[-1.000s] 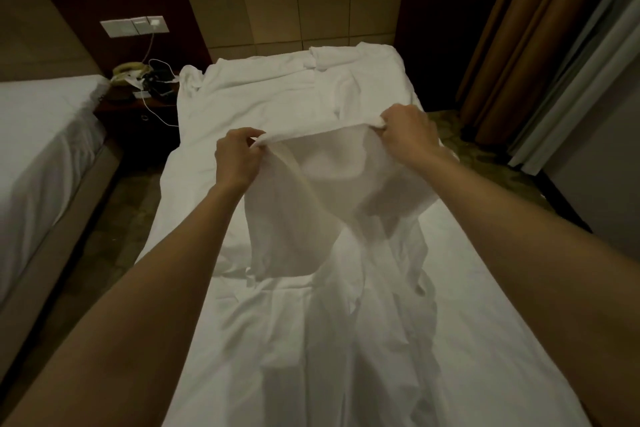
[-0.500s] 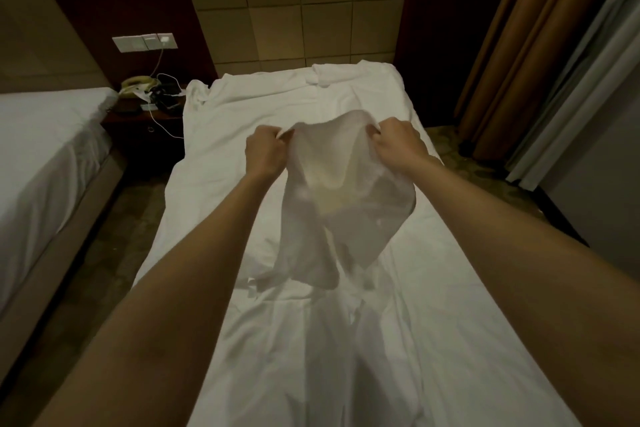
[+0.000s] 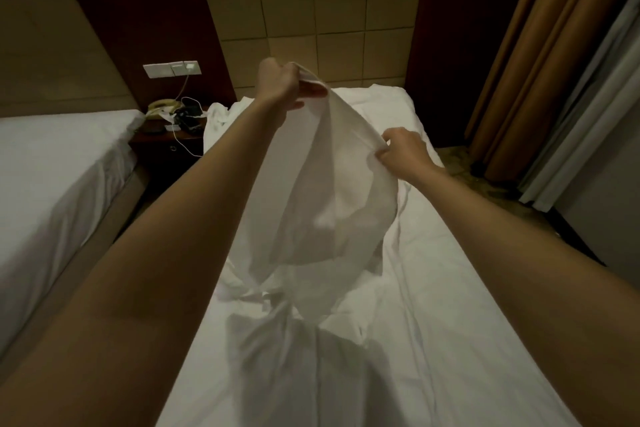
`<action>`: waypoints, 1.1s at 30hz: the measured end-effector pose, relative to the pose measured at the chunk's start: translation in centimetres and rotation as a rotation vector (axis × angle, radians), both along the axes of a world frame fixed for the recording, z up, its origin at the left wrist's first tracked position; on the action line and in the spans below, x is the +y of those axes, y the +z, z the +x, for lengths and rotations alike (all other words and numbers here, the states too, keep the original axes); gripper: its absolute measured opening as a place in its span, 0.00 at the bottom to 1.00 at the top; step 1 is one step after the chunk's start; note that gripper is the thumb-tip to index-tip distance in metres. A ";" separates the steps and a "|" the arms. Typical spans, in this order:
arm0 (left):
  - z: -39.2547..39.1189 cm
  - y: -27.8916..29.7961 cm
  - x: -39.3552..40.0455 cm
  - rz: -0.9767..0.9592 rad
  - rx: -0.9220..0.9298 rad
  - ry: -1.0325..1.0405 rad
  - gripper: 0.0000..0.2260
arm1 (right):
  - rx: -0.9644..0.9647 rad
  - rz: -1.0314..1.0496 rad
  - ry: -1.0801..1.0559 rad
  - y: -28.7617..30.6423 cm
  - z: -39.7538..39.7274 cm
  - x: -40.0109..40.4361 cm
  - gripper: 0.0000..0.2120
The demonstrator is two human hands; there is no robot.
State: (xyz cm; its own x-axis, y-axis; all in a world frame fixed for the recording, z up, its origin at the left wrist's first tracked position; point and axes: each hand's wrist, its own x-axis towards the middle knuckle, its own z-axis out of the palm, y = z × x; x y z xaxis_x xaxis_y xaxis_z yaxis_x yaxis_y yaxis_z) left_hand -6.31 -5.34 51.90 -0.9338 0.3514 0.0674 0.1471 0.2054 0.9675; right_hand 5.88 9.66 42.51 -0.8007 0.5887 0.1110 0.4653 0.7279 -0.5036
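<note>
A white pillowcase (image 3: 332, 198) hangs in the air over the bed (image 3: 450, 288), its open mouth held up and its lower end trailing onto the rumpled sheet. My left hand (image 3: 280, 83) grips one edge of the mouth, raised high near the headboard. Lower and to the right, my right hand (image 3: 403, 149) pinches the opposite edge. The cloth bulges between the two hands. Whether anything is inside the case is hidden.
A second bed (image 3: 52, 177) with white linen stands at the left. Between the beds a dark nightstand (image 3: 166, 142) carries a phone, cables and small items. Brown curtains (image 3: 540, 55) hang at the right. A padded headboard (image 3: 311, 21) backs the bed.
My left hand has risen well above the right, lifting its edge of the pillowcase. The right hand has dropped slightly and moved right. The mouth of the case has been pulled wider and taller.
</note>
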 end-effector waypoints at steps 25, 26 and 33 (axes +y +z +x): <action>-0.5 -2.3 -3.1 -0.013 -0.043 0.150 0.11 | 0.124 -0.022 0.219 -10.4 1.9 -9.0 0.26; -0.3 -2.4 -3.1 -0.016 -0.041 0.148 0.11 | 0.145 0.013 0.240 -10.7 1.5 -9.6 0.23; 0.4 -2.6 -4.0 0.053 -0.062 0.064 0.08 | -0.075 -0.165 0.055 -11.9 -1.2 -11.2 0.36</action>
